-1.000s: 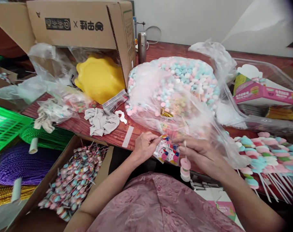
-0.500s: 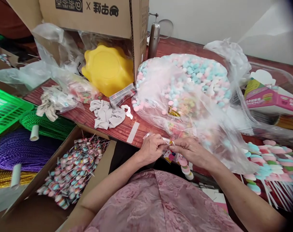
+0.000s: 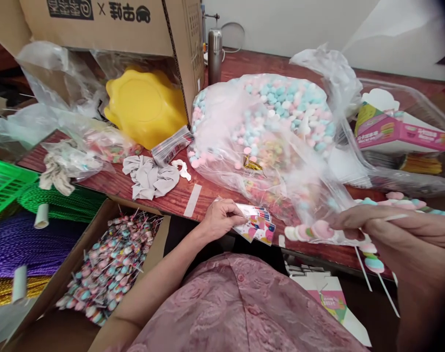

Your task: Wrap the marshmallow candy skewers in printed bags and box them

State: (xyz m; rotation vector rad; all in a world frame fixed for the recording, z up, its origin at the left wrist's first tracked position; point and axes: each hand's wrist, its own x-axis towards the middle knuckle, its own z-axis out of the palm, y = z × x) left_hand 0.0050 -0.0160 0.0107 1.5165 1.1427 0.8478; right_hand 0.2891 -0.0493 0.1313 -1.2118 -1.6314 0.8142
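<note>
My left hand [image 3: 222, 220] is at the table's front edge, thumb and fingers pinched on the corner of small printed plastic bags [image 3: 257, 229] with coloured dots. Off to the right, my right hand [image 3: 402, 230] is closed around a marshmallow skewer [image 3: 312, 231]. Its pink, green and white pieces point left, toward the bags. A bit of white stick shows across the fingers. Behind and below that hand lie more marshmallow skewers [image 3: 372, 261], partly hidden by it. A large clear bag of pastel marshmallows [image 3: 281, 110] rests on the table beyond both hands.
A carton [image 3: 156, 225] packed with small wrapped candy sticks stands at lower left, beside purple cords [image 3: 17, 244]. On the table are a grey cloth [image 3: 151, 176], a yellow tub [image 3: 145, 105], a steel flask [image 3: 214, 56] and a pink box [image 3: 402, 132].
My hands, close together before, are now apart. The right hand has moved far right with the marshmallow skewer, now lying sideways. My left hand keeps near the bags, and the view has shifted right.
</note>
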